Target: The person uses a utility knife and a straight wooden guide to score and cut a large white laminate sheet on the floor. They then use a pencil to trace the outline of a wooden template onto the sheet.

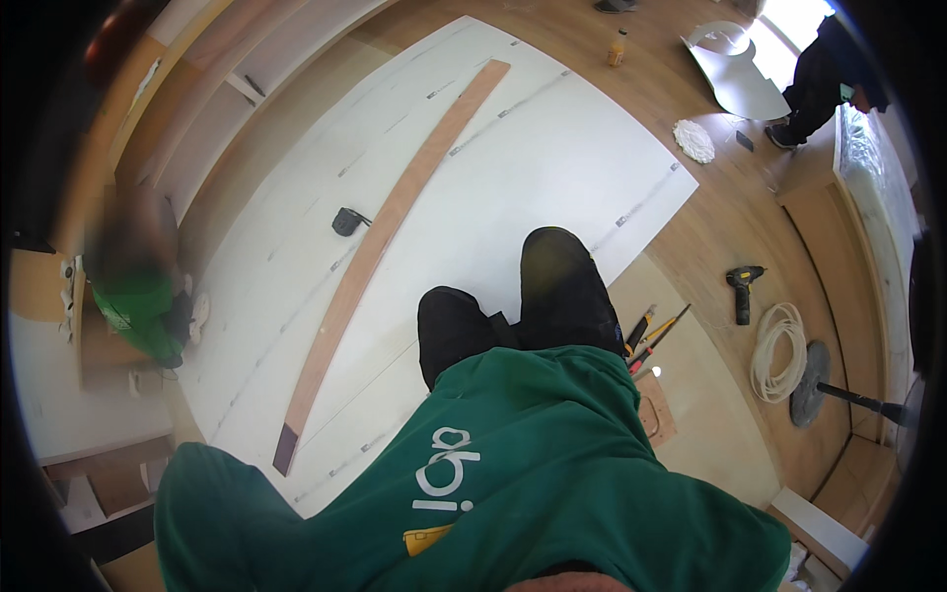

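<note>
Neither of my hands shows. My green sleeves come in at the lower left and lower right, and what lies beyond them is hidden. My knees in dark trousers rest on a large white board (pixel 552 148) with printed marks. A long, thin wooden strip (pixel 395 205), dark at its near end, lies across it. Against the strip's left side sits a black tape measure (pixel 346 222). Beside my right knee are a black-and-orange hand tool (pixel 639 331), a slim yellow tool (pixel 667 331) and a red-handled tool (pixel 642 356). A small wooden piece (pixel 655 408) lies behind them.
At right lie a cordless drill (pixel 742 293), a coil of pale tubing (pixel 778 352) and a round-based black stand (pixel 810 385). A bottle (pixel 618 47) stands beyond the board. One person (pixel 838 74) is at far right; another in green (pixel 138 316) is at left by shelving.
</note>
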